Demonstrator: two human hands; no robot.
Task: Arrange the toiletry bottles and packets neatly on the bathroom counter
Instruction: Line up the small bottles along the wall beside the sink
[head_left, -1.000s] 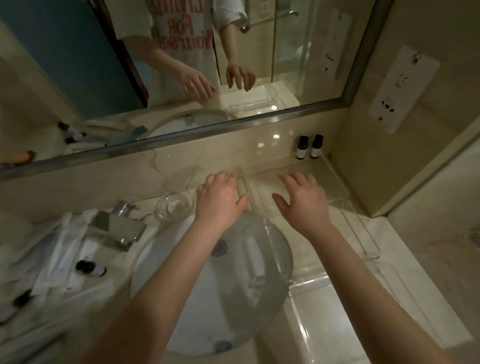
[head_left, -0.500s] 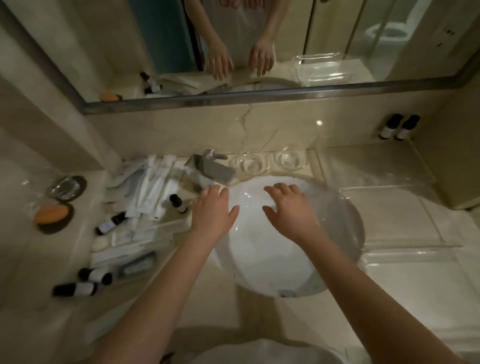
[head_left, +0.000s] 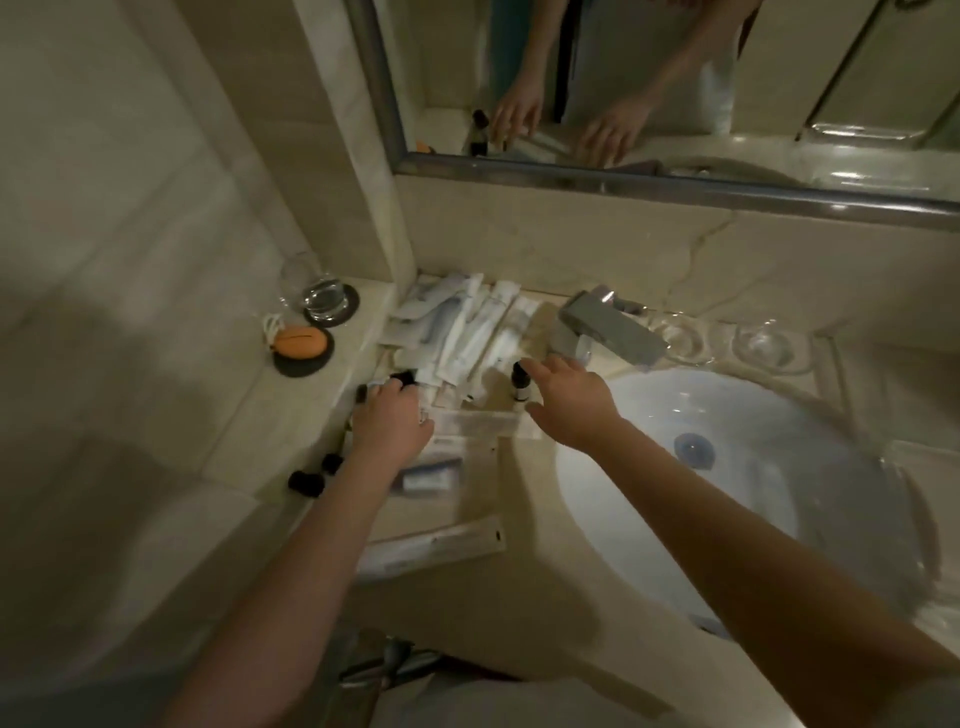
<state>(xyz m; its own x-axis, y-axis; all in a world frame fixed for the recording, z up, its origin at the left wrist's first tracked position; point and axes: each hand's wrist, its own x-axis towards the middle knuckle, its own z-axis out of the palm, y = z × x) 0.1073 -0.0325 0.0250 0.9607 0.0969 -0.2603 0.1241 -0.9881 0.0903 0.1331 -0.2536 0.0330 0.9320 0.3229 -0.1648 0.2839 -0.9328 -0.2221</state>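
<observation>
Both hands have swung left, off the round white basin (head_left: 727, 493), to the clutter on the beige marble desk (head_left: 524, 488). The loose heap of white paper packets (head_left: 462, 332) lies between the wall corner and the square metal tap (head_left: 608, 332); squaring it into one stack first looks wise. The right hand (head_left: 569, 402), spread and empty, reaches for a small upright black-capped bottle (head_left: 521, 383). The left hand (head_left: 389, 423) covers a lying black-capped bottle (head_left: 402, 378); blur hides any grip. Above runs a metal-framed mirror (head_left: 675, 182); on the ledge to the left stand a clear glass tumbler (head_left: 317, 291) and an orange oval object (head_left: 301, 342).
</observation>
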